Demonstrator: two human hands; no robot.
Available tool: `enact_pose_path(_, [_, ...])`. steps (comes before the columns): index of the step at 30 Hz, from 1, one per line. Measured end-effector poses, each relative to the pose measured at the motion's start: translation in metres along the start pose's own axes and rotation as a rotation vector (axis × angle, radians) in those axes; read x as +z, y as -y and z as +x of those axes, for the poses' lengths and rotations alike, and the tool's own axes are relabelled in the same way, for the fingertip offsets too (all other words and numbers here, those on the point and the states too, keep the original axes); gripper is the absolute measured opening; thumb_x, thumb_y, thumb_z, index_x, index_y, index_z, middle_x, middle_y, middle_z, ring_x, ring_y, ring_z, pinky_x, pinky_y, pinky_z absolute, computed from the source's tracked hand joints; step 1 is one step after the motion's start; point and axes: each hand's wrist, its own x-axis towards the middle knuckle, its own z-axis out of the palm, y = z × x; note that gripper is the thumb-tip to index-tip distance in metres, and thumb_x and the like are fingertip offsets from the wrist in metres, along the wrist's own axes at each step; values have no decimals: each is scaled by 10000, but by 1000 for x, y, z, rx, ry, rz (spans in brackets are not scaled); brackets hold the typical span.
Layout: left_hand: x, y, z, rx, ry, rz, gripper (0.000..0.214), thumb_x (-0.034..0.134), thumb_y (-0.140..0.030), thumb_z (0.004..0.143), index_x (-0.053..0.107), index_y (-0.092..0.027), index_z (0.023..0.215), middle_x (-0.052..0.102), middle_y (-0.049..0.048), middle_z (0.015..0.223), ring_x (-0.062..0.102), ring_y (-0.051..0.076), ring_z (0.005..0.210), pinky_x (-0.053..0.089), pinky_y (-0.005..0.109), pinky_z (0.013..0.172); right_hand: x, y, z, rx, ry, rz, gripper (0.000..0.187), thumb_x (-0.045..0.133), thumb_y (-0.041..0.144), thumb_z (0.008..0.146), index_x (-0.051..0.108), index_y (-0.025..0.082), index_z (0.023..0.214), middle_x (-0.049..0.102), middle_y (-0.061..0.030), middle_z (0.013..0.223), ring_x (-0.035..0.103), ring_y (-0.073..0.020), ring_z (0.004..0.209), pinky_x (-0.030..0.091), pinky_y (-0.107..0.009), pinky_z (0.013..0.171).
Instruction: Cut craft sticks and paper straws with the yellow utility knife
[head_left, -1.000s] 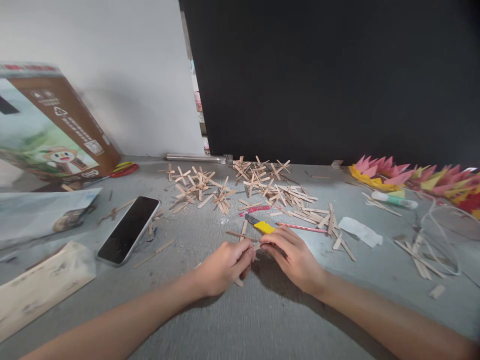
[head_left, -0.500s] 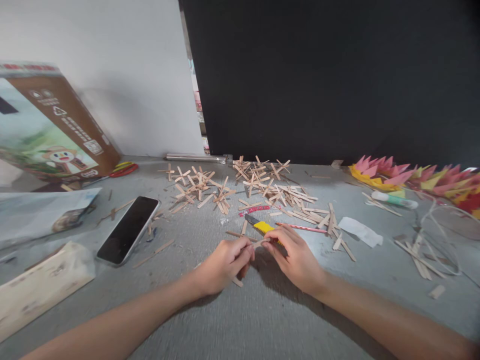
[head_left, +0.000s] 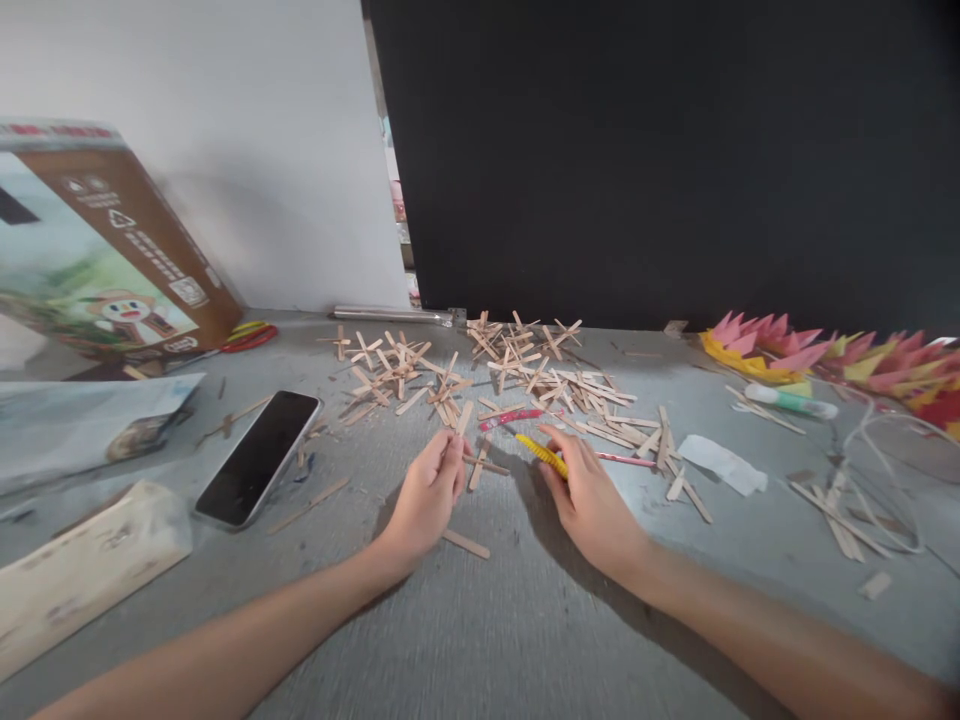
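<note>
My left hand [head_left: 429,492] pinches a short wooden stick [head_left: 462,420] between thumb and fingers, holding it upright above the grey table [head_left: 525,640]. My right hand [head_left: 589,495] is closed on a yellow utility knife [head_left: 541,455], its body angled up to the left. Just beyond both hands lie loose wooden sticks [head_left: 480,465], and one more stick [head_left: 465,543] rests between my wrists. Farther back are heaps of glued stick crosses [head_left: 525,365].
A black phone [head_left: 257,458] lies at the left, with a cardboard box [head_left: 105,255], a plastic bag [head_left: 82,420] and a wood block [head_left: 79,575]. Red pencils [head_left: 510,418], a glue tube [head_left: 787,400], paper flowers [head_left: 825,355] and white cord [head_left: 877,450] sit right.
My hands have parted and moved away from me. The left lifted a stick upright; the right picked the yellow knife up off the table.
</note>
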Motion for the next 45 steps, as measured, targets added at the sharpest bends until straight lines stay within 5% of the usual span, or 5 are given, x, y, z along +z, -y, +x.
enact_pose_path(8, [5, 3, 0, -131, 24, -150, 449, 452, -595, 1011, 343, -236, 766, 339, -103, 565, 262, 60, 428, 267, 181, 431, -11, 7, -5, -195, 20, 237, 469, 326, 239, 1114, 394, 332, 1569, 607, -88, 1159, 626, -222, 1024, 548, -394, 936])
enact_pose_path(17, [4, 3, -1, -118, 112, -105, 407, 451, -592, 1002, 507, -207, 884, 375, -105, 560, 399, 72, 403, 319, 183, 417, -9, 5, -6, -278, 29, 326, 465, 358, 206, 1106, 487, 298, 1543, 600, -68, 1017, 591, -186, 871, 564, -334, 817])
enact_pose_path(25, [4, 0, -1, -95, 120, -18, 399, 428, -547, 1021, 562, -192, 897, 401, -92, 543, 382, 75, 403, 328, 187, 432, -9, 6, -8, -271, 60, 248, 523, 402, 217, 1100, 389, 309, 1615, 550, -25, 950, 562, -146, 781, 547, -276, 770])
enact_pose_path(45, [4, -2, -2, -69, 131, 36, 386, 437, -521, 1022, 603, -195, 898, 414, -79, 513, 391, 92, 419, 333, 193, 447, -8, 6, -6, -270, 42, 229, 493, 399, 231, 1102, 436, 282, 1592, 586, -35, 946, 597, -140, 815, 568, -266, 787])
